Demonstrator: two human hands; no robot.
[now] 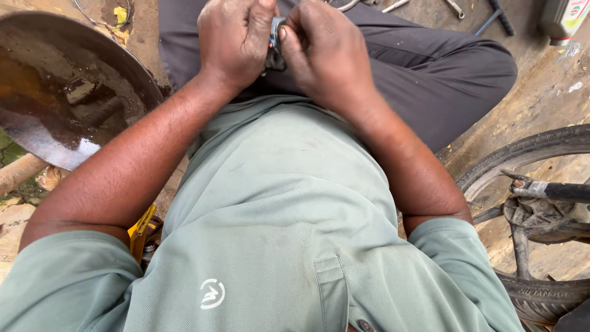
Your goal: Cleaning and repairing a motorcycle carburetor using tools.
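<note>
Grey-green cloth of the person's shirt (276,215) fills most of the head view, with dark grey trousers (442,67) beyond it over folded legs. At the left edge a wide, rusty metal pan (37,92) holds a dark, oily liquid; its near rim hangs over the dirt ground. At the right edge lies a spoked wheel with a black tyre (528,150), cut off by the frame, with a grimy hub (531,212) and a dark bar (565,192) crossing it.

Both forearms reach forward and meet over the lap at the top middle of the frame. The left hand (236,40) is curled nearly shut, fingers folded inward, its thumb side pressed to a small metal part (275,37). The right hand (319,52) is likewise closed, thumb and fingertips pinching the same part from the other side, so the two hands touch around it. Only a sliver of that part shows, grey metal with a hint of blue; its shape is mostly hidden by the fingers and hard to make out.

Along the top edge a few slim metal tools (455,7) lie on the ground, partly cut off, and a pale bottle (562,21) stands in the top right corner. A yellow object (141,230) peeks out beneath the left elbow, mostly hidden.
</note>
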